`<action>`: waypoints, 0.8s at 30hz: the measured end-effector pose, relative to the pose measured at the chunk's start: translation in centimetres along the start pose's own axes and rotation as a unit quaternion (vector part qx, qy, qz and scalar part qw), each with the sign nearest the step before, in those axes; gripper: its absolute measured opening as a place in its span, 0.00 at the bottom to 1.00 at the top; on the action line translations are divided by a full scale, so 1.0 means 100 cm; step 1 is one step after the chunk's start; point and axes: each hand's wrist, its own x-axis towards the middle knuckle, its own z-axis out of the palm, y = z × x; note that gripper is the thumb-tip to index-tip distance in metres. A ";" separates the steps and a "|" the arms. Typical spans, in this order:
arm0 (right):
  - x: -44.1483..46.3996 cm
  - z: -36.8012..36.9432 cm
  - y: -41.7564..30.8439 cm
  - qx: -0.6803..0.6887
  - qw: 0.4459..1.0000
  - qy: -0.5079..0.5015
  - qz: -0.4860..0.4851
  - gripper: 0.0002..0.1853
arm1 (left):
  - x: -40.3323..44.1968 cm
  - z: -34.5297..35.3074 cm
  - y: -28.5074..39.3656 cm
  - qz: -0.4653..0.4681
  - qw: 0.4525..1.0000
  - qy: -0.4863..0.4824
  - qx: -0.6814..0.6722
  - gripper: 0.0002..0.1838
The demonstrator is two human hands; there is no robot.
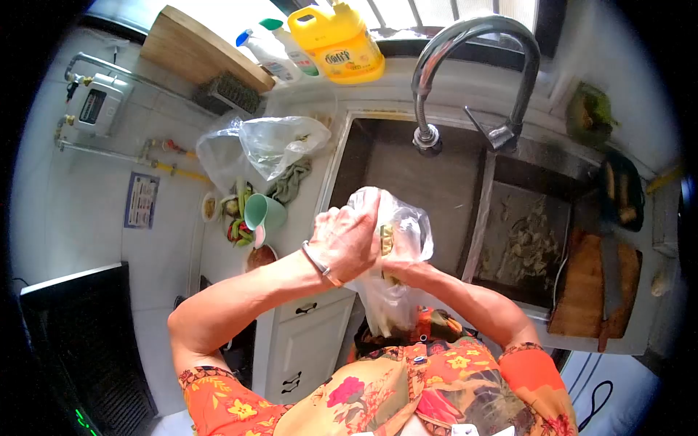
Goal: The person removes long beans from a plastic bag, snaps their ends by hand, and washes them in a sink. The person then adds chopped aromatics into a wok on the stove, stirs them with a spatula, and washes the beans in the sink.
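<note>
Sink [443, 171], with a clear bag [413, 221] held over its near edge.
Right of the basins lies a board [578, 291], a knife [612, 276] across it; the faucet [476, 27] arches over the sink, the yellow jug [345, 54] behind; scraps [534, 243] litter the right basin; a green cup [265, 212] stands left. The left hand [343, 241] grips the bag's plastic, covering part of it; the right hand [403, 251] is at the bag, its fingers too hidden to tell.

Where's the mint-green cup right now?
Head view, person's left: the mint-green cup is on the counter left of the sink, between the grey-green cloth and the peppers.
</note>
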 end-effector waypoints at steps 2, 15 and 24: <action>-0.004 0.002 -0.009 0.018 0.999 -0.032 0.022 0.31 | 0.005 0.002 -0.006 -0.006 0.999 -0.001 0.035 0.31; 0.019 0.036 -0.035 -0.152 0.985 0.080 0.012 0.46 | 0.050 0.003 -0.099 -0.072 0.808 -0.188 -0.553 0.33; 0.038 0.058 -0.034 -0.170 0.980 0.104 -0.028 0.44 | 0.101 0.042 -0.158 0.140 0.872 0.024 -0.468 0.08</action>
